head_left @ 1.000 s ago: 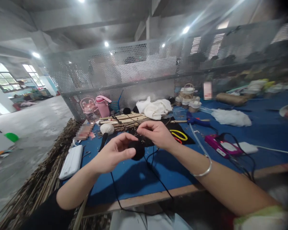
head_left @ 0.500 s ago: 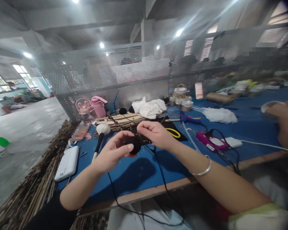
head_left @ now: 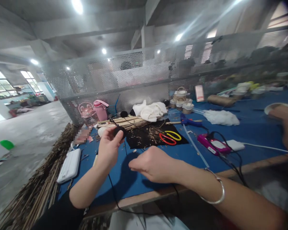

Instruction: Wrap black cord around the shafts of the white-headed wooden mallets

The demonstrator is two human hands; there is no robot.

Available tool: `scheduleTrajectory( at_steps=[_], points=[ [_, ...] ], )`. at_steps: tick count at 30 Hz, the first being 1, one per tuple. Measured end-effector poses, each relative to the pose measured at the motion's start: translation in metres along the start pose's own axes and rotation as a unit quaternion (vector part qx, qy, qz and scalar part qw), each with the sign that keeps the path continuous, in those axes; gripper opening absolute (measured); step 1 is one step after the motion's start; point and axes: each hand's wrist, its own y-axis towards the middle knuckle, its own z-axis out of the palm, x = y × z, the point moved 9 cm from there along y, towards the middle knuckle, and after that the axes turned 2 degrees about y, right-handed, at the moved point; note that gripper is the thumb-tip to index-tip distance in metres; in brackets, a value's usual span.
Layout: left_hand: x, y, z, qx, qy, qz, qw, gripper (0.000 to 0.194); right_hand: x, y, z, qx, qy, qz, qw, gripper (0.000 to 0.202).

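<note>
- Left hand (head_left: 109,147): a small, round black ball (head_left: 120,130) is gripped between the curled fingers and thumb.
- Right hand (head_left: 153,164): the fingertips are drawn together; whether cord is pinched cannot be told.
- A thin black cord (head_left: 113,192) is seen hanging below the left fingers, past the edge of the blue-topped table (head_left: 132,187).
- Risks, as judged: the cord could be snagged by that edge; the ball could be dropped if the left thumb is slackened.
</note>
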Motion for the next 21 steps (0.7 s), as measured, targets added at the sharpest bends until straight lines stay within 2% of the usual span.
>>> scheduleTrajectory(
  at_steps=[2,4,7,9,12,14,16,18,21],
  points=[
    [0.004,-0.008,0.010,0.030,0.056,0.018,0.998,0.036,0.006,-0.003,-0.004,-0.007,0.010,-0.015,1.000,0.020],
    [0.011,-0.020,0.025,0.095,0.092,0.014,0.991,0.031,0.001,-0.004,-0.020,-0.051,0.071,-0.013,0.996,0.023],
    [0.027,-0.041,0.045,0.204,0.056,-0.063,0.975,0.027,-0.031,-0.009,-0.052,-0.164,0.155,0.034,0.974,0.026],
    [0.034,-0.051,0.049,0.230,-0.004,-0.133,0.964,0.031,-0.059,-0.013,-0.062,-0.228,0.187,0.088,0.952,0.025],
    [0.031,-0.051,0.044,0.198,-0.083,-0.187,0.959,0.036,-0.090,-0.018,-0.051,-0.278,0.228,0.156,0.920,0.025],
    [0.022,-0.041,0.040,0.155,-0.113,-0.169,0.967,0.038,-0.090,-0.016,-0.034,-0.260,0.222,0.164,0.925,0.026],
    [0.012,-0.029,0.034,0.113,-0.101,-0.116,0.982,0.038,-0.075,-0.009,-0.018,-0.204,0.170,0.135,0.954,0.025],
    [0.001,-0.019,0.031,0.087,-0.016,-0.044,0.995,0.037,-0.052,-0.002,-0.010,-0.150,0.098,0.085,0.980,0.025],
    [-0.017,-0.015,0.030,0.067,0.144,0.072,0.985,0.032,-0.029,0.002,-0.018,-0.132,0.042,0.025,0.990,0.024]
  ],
)
